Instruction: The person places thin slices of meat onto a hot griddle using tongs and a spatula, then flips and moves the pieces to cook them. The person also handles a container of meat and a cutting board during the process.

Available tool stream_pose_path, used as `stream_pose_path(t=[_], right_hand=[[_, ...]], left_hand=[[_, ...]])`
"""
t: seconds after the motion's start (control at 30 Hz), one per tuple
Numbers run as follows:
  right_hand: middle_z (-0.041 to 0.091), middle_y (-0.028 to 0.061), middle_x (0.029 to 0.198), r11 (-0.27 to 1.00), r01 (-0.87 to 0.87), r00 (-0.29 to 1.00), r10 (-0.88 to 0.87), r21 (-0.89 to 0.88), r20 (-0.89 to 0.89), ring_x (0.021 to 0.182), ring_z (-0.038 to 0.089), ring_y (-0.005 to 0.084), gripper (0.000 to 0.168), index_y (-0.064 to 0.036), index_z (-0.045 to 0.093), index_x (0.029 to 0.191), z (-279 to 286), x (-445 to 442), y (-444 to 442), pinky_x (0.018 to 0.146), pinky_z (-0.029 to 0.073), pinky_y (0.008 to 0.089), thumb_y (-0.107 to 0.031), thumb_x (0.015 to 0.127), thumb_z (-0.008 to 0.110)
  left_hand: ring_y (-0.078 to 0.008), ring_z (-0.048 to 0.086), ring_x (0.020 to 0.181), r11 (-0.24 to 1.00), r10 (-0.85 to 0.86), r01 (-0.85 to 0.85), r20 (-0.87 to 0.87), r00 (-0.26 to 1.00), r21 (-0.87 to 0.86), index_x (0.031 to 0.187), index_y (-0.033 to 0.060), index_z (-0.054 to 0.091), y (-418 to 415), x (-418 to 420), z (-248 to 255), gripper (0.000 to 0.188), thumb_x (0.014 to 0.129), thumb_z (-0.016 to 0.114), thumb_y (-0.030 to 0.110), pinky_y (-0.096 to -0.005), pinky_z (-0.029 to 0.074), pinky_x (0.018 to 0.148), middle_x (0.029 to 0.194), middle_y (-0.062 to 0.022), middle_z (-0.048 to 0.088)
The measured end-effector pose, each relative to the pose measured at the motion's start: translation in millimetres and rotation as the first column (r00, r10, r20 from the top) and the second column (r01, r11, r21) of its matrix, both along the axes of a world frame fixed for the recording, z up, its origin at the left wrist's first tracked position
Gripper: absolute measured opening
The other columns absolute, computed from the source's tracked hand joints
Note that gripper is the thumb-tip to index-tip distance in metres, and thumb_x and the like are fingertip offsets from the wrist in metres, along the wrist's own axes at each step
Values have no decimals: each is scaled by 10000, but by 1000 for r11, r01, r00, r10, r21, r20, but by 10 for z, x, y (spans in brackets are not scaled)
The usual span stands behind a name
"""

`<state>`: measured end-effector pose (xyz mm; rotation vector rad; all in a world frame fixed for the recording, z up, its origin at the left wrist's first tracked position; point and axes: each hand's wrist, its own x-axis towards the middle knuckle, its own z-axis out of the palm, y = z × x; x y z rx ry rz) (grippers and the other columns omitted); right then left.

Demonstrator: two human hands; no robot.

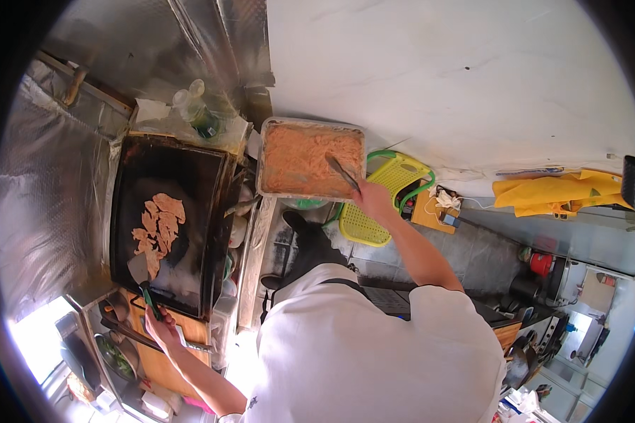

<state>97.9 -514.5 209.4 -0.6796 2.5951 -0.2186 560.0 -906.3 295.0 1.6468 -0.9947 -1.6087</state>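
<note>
My left hand holds a spatula by its dark green handle, its flat metal blade at the lower end of several pieces of meat on a black griddle. With my right hand I grip a pair of metal tongs, reaching over a rectangular tray of pale orange, raw-looking marinated meat. The tips of the tongs are at the meat's surface. Whether they pinch any of it cannot be told.
Bottles stand past the griddle's upper edge. A yellow-green plastic chair is beside the tray. Near my left hand lie a wooden board and a bowl of green vegetables. Foil-like sheeting lines the wall beside the griddle.
</note>
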Motion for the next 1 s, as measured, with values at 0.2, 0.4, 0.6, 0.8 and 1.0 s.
stream_pose_path(t=[0.2, 0.4, 0.6, 0.8, 1.0], right_hand=[[667, 182, 798, 972, -188, 982, 184, 139, 43, 751, 650, 377, 286, -12, 597, 946, -313, 75, 129, 669, 517, 495, -273, 866, 514], [670, 189, 820, 998, -16, 1000, 17, 53, -13, 752, 655, 366, 289, -2, 571, 946, -193, -6, 49, 666, 522, 488, -278, 873, 528], [662, 203, 781, 986, -136, 991, 137, 99, -4, 747, 648, 390, 301, 9, 566, 927, -357, -40, 46, 660, 523, 492, -284, 861, 557], [638, 232, 784, 993, 80, 997, -80, -90, 2, 757, 628, 409, 245, -19, 591, 901, -304, -138, 193, 665, 487, 508, -254, 849, 541], [637, 227, 779, 967, 172, 977, -144, -188, 154, 749, 617, 420, 249, -25, 599, 884, 359, -211, 60, 674, 485, 475, -265, 845, 543]], left_hand=[[-93, 447, 464, 1000, -4, 3, 28, 1000, 12, 851, 103, 527, -17, -7, -53, 251, 972, 524, 323, -211, 328, 391, 639, -20, 534], [-92, 451, 459, 1000, -26, 26, 22, 999, 3, 873, 105, 529, -35, 39, -76, 237, 973, 524, 320, -205, 341, 389, 632, -17, 535], [-88, 459, 453, 1000, -20, 20, 15, 1000, 22, 878, 108, 531, -23, 25, -67, 231, 973, 525, 318, -200, 343, 387, 637, -19, 544], [-85, 459, 449, 1000, -10, 10, 5, 1000, 18, 876, 105, 530, 24, 47, -39, 243, 974, 516, 327, -199, 344, 384, 636, -17, 544], [-76, 465, 439, 997, 62, -61, -19, 998, 37, 852, 104, 571, 76, 179, -191, 269, 969, 515, 340, -187, 323, 364, 631, -4, 553]])
